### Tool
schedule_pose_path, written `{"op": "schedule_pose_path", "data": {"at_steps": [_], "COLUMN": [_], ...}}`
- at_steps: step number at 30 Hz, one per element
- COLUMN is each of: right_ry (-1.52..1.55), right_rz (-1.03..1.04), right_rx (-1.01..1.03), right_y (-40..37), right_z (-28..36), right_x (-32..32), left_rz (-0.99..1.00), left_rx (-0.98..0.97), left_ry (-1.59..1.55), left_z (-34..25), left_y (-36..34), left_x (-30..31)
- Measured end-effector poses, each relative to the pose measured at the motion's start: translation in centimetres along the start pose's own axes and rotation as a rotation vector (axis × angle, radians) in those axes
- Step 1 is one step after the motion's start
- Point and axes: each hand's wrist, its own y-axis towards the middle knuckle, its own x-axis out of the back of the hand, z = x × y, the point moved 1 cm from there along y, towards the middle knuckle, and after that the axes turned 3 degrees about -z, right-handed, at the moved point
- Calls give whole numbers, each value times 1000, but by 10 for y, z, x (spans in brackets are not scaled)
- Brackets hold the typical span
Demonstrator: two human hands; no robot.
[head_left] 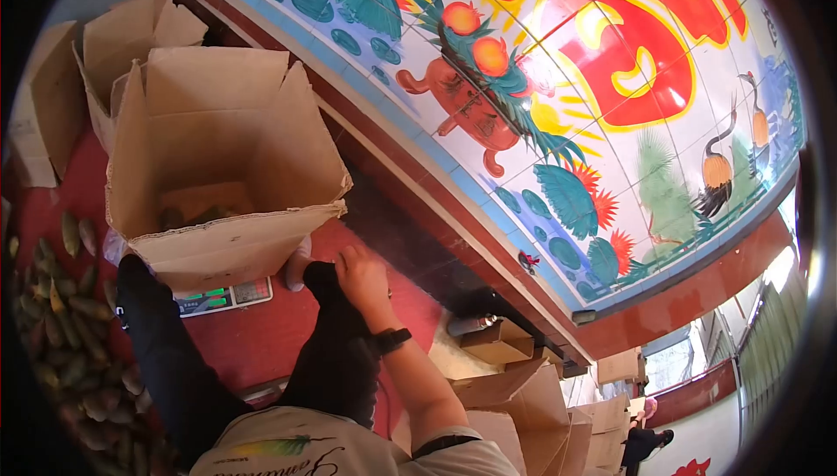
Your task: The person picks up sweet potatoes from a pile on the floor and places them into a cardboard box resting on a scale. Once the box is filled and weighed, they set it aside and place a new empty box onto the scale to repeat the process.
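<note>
My right hand (362, 277), with a dark band on its wrist, rests against my black trouser leg (327, 323) near the knee. Its fingers lie loosely over the cloth, and I see nothing held in them. My left hand is out of sight. Between my legs stands a large open cardboard box (231, 249), tilted in this view. A few dark oblong pieces (209, 214) lie at its bottom, mostly in shadow. Under the box's near side shows a weighing scale (222, 299) with green lit displays and a keypad.
Heaped on the left are many brownish-green oblong pieces of produce (74, 328). Other open cartons (126, 40) stand at the back left, more cartons (523, 406) at the lower right. A painted tile wall (523, 110) rises ahead. Another person (643, 441) is far off on the right.
</note>
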Motion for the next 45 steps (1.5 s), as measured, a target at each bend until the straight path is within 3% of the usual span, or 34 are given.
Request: {"op": "schedule_pose_path", "data": {"at_steps": [5, 9, 10, 12, 15, 17, 18, 20, 21, 23, 24, 26, 28, 30, 33, 34, 36, 37, 41, 43, 45], "right_ry": [-20, 77, 85, 80, 112, 161, 161, 159, 138, 118, 128, 133, 161, 164, 153, 176, 209, 226, 244, 236, 226], "right_rz": [-5, -25, -36, -44, -91, -141, -123, -108, -116, -127, -137, -159, -154, -158, -163, -185, -209, -223, -233, -215, -197], "right_rx": [8, -28, -24, -23, -19, -15, -30, -56, -57, -68, -59, -54, -60, -54, -57, -54, -41, -48, -56, -63, -67], "right_y": [1, 2, 3, 3, 0, 0, -1, -4, -2, -3, -4, -4, -6, -4, -8, -7, -6, -6, -7, -7, -8], "right_z": [2, 6, 5, 5, -1, -4, -4, -4, -2, -1, -2, -7, -10, -10, -14, -14, -15, -14, -17, -17, -16], "right_x": [-4, 0, 0, 2, 0, -2, -2, 1, 5, 8, 8, 7, 2, 3, 5, 4, 6, 7, 7, 8, 8], "left_rz": [-147, -644, -660, -724, -1136, -1260, -1266, -1138, -1138, -1179, -1176, -1067, -986, -953, -675, -667, -818, -692, -689, -1029, -1029], "left_rx": [39, 109, 85, 40, -94, -243, -250, -502, -514, -783, -791, -1027, -1120, -1138, -1063, -1069, -901, -885, -918, -986, -1020], "left_ry": [-32, -140, -194, -342, -494, -614, -607, -1125, -1122, -1090, -1084, -1069, -1004, -987, -1024, -1025, -864, -789, -673, -397, -358], "left_z": [49, 93, 101, 29, 3, -89, -101, -123, -149, -214, -239, -290, -323, -349, -377, -380, -391, -391, -398, -395, -395], "left_y": [11, 52, 58, 27, 43, -15, -15, -13, -18, -46, -55, -63, -60, -54, -29, -15, -8, -12, -33, -37, -45], "left_x": [-10, -8, 3, 120, 195, 285, 303, 331, 350, 388, 399, 413, 419, 424, 420, 414, 409, 413, 419, 416, 415]}}
